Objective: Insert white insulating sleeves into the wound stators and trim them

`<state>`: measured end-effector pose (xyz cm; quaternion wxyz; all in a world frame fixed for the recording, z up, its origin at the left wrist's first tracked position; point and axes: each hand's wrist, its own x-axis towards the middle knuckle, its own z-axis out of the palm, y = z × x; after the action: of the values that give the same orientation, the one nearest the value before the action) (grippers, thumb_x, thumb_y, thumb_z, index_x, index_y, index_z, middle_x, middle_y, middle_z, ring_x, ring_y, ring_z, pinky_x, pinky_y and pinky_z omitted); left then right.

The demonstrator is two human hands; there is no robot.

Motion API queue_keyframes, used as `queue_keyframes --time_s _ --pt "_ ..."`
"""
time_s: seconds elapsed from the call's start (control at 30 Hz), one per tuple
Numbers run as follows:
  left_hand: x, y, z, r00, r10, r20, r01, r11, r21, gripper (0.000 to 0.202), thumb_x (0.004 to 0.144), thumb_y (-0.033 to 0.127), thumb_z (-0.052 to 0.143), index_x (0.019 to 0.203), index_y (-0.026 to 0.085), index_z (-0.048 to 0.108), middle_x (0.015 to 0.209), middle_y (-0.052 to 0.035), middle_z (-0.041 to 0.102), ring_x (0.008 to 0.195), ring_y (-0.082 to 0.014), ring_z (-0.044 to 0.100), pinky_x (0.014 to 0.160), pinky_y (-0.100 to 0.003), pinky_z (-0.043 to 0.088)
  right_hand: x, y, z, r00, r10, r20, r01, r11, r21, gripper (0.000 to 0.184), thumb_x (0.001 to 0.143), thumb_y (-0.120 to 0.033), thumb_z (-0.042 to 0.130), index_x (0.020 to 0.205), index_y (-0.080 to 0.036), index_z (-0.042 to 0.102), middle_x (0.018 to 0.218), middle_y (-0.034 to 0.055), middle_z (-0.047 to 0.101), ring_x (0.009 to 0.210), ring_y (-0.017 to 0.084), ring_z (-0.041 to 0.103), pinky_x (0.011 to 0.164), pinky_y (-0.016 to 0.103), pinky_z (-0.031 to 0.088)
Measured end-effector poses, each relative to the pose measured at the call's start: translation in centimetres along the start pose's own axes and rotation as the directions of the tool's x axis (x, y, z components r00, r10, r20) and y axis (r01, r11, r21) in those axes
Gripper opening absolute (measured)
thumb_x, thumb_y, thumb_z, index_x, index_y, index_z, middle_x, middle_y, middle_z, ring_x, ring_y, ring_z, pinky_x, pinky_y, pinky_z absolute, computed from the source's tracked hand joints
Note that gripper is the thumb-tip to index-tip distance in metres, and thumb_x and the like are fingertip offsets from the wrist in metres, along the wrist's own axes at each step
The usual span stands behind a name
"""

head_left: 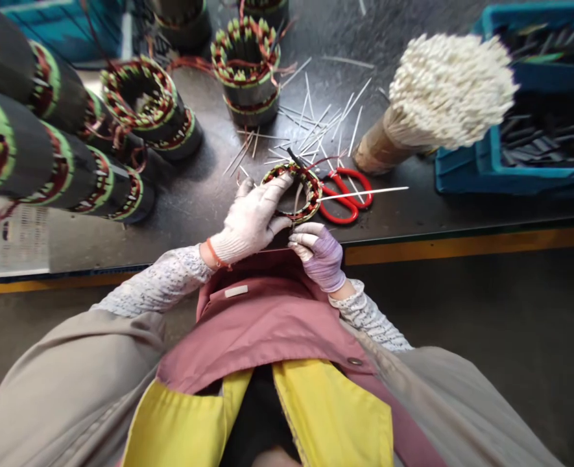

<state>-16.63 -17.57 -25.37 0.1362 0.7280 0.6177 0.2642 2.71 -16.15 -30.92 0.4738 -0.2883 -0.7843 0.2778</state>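
Across the dark desk (218, 227) I see a blue crate (491, 168) of dark parts, wound stators (48, 149) lying in a heap at left and others standing beyond, and a thick bundle of white-tipped sticks (442, 91) that looks far from used up, with thin loose sticks (316, 123) scattered near red-handled scissors (347, 198). Much of the winding looks done, though I can't judge what's left on each piece. Held just above the desk edge, a smaller wound stator (291, 191) is pinched by my left grip (250, 220), fingers pressed around its rim, while my right grip (318, 253) curls at its lower edge, and I cannot tell whether it pinches anything.
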Motion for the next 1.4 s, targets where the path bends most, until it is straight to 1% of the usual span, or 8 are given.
queue_keyframes --time_s 0.1,0.2,0.27,0.43,0.8,0.97,1.2,1.4 --pt "0.2 -0.2 0.1 0.997 0.065 0.04 -0.064 0.997 -0.037 0.052 0.092 0.029 0.065 0.142 0.02 0.055 0.127 -0.0101 0.072 0.124 -0.0266 0.065 0.123 -0.053 0.029 0.0 0.3 0.2 1.0 0.012 -0.007 -0.012 1.0 0.022 0.005 0.091 -0.022 0.07 0.091 -0.025 0.073 0.096 0.0026 0.073 0.089 0.014 0.072 0.081 0.028 0.061" --pt "0.3 -0.9 0.8 0.978 0.205 -0.04 -0.208 0.971 -0.119 0.024 0.098 0.035 0.058 0.115 0.026 0.073 0.111 -0.004 0.078 0.107 -0.0197 0.073 0.122 -0.049 0.031 0.5 -0.8 -0.5 0.996 0.092 -0.022 -0.09 0.994 0.06 0.003 0.089 -0.021 0.072 0.089 -0.024 0.073 0.093 0.002 0.071 0.086 0.014 0.07 0.078 0.027 0.06" --pt "0.2 -1.2 1.4 0.962 0.25 -0.106 -0.262 0.957 -0.123 0.025 0.101 0.039 0.054 0.103 0.027 0.076 0.102 -0.0023 0.08 0.1 -0.0174 0.074 0.122 -0.05 0.03 0.9 -1.9 -1.1 0.991 0.133 -0.014 -0.132 0.988 0.079 0.003 0.088 -0.02 0.073 0.087 -0.023 0.073 0.088 0.0005 0.069 0.08 0.012 0.069 0.074 0.025 0.058" --pt "-0.1 -1.2 2.2 0.937 0.307 -0.165 -0.321 0.945 -0.065 0.023 0.101 0.037 0.054 0.102 0.029 0.075 0.101 -0.0001 0.081 0.098 -0.016 0.075 0.124 -0.053 0.025 1.5 -3.8 -1.9 0.989 0.15 0.013 -0.15 0.987 0.061 0.007 0.086 -0.018 0.074 0.081 -0.021 0.071 0.083 -0.0005 0.068 0.076 0.011 0.067 0.071 0.023 0.056" --pt "-0.1 -1.2 2.7 0.881 0.366 -0.3 -0.392 0.919 -0.032 0.015 0.098 0.029 0.059 0.101 0.026 0.074 0.096 0.0014 0.081 0.091 -0.0146 0.076 0.123 -0.052 0.029 1.9 -2.1 -0.9 1.0 0.027 -0.004 -0.027 0.991 -0.13 0.009 0.09 -0.021 0.07 0.08 -0.021 0.068 0.082 0.0005 0.069 0.076 0.012 0.067 0.072 0.024 0.055" --pt "-0.1 -1.1 2.7 0.92 0.302 -0.249 -0.324 0.945 -0.051 0.019 0.099 0.033 0.057 0.1 0.027 0.075 0.094 0.0011 0.081 0.091 -0.0154 0.076 0.124 -0.053 0.027 1.9 -3.2 -1.4 0.999 0.047 -0.008 -0.047 0.994 -0.101 0.008 0.09 -0.022 0.07 0.082 -0.022 0.069 0.082 0.0003 0.069 0.076 0.012 0.067 0.073 0.024 0.055" --pt "-0.2 -1.4 2.1 0.949 0.299 -0.101 -0.307 0.949 -0.075 0.026 0.101 0.036 0.049 0.104 0.031 0.074 0.106 0.0008 0.08 0.103 -0.0175 0.074 0.124 -0.057 0.025 2.9 -1.1 -0.7 0.989 0.143 0.024 -0.137 0.976 -0.172 0.019 0.091 -0.031 0.068 0.074 -0.022 0.067 0.078 0.0021 0.069 0.075 0.016 0.066 0.073 0.029 0.056" --pt "-0.1 -1.2 2.2 0.958 0.25 -0.138 -0.267 0.955 -0.127 0.023 0.101 0.039 0.053 0.098 0.029 0.074 0.098 0.0 0.081 0.096 -0.0175 0.076 0.125 -0.055 0.023 2.2 -1.4 -1.7 0.992 0.112 0.06 -0.104 0.986 -0.127 0.012 0.089 -0.024 0.069 0.077 -0.022 0.069 0.079 0.0012 0.069 0.073 0.014 0.066 0.07 0.028 0.055"
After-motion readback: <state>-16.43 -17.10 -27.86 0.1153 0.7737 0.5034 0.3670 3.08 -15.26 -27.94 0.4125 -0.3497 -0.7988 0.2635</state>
